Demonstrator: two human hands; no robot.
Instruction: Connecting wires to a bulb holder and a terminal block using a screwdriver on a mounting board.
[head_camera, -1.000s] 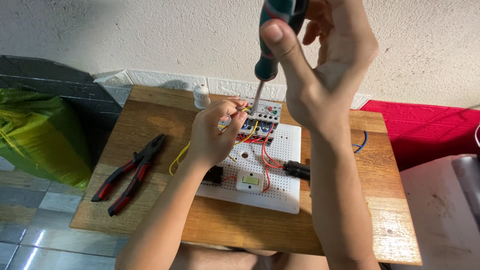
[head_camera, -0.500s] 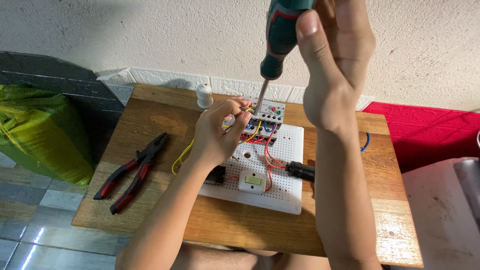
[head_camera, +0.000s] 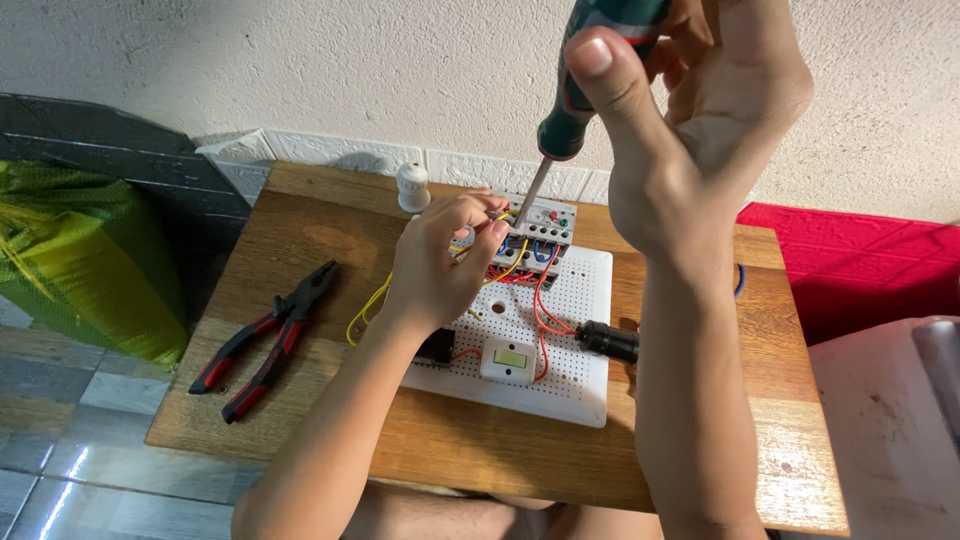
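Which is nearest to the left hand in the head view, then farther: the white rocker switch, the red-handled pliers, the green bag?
From the left hand:
1. White rocker switch, just below-right on the board.
2. Red-handled pliers, left on the table.
3. Green bag, far left, off the table.

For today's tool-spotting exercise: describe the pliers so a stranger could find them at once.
Start at the wooden table and go to its left side, left of the white perforated board. The pliers lie there alone: dark jaws, red-and-black handles spread apart, no hand touching them.

right hand (head_camera: 700, 110) gripping screwdriver (head_camera: 575, 90), left hand (head_camera: 440, 265) pinching wire (head_camera: 375, 300)
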